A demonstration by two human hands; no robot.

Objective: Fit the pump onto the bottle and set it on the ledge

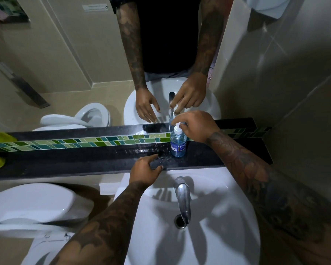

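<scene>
Right hand (196,125) atop pump (177,127); bottle (178,144) on ledge (84,159)

The head view looks steeply down, close over the sink (208,217) (facing the mirror (65,64)).

Your clear bottle (178,144) of blue liquid stands upright on the black ledge (84,159), far of the sink, white pump (177,129) fitted.

Bottle (178,144) upright on ledge (84,161) behind sink (208,226), w/ pump (177,129) on top.
</scene>
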